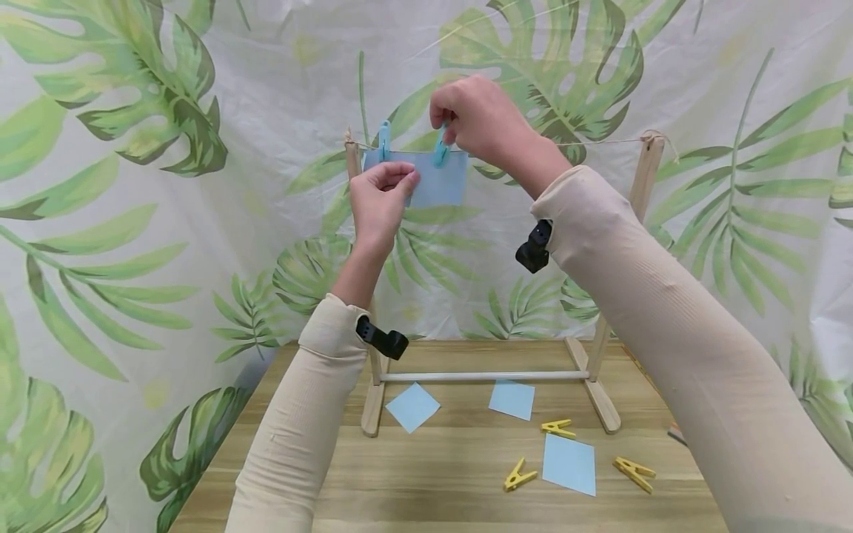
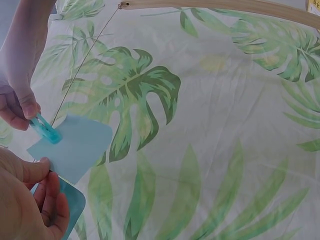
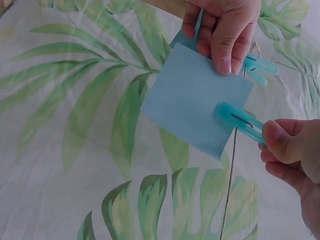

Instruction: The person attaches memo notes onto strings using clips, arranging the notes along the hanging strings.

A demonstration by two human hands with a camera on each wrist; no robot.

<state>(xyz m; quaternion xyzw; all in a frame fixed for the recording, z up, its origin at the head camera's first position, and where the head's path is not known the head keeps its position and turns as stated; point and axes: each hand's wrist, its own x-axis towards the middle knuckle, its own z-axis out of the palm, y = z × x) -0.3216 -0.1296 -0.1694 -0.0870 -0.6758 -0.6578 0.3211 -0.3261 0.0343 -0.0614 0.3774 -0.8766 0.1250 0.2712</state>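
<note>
My left hand (image 1: 381, 201) pinches the left edge of a light blue paper square (image 1: 440, 186) between thumb and fingers, up at a thin string. At that sheet's top edge, my right hand (image 1: 481, 118) pinches a turquoise clothespin (image 3: 239, 121), whose jaws overlap the paper and the string. A second turquoise clothespin (image 1: 384, 141) stands upright on the string, just left of there. Under it hangs another blue paper sheet (image 2: 73, 202), mostly hidden behind my left hand in the head view.
The string (image 1: 600, 141) runs between two wooden posts (image 1: 645, 174) of a stand. On the wooden table (image 1: 426, 474) lie three blue paper squares (image 1: 569, 464) and three yellow clothespins (image 1: 520, 475). A white rod (image 1: 480, 376) joins the posts low down. Behind hangs a leaf-patterned cloth (image 1: 266, 89).
</note>
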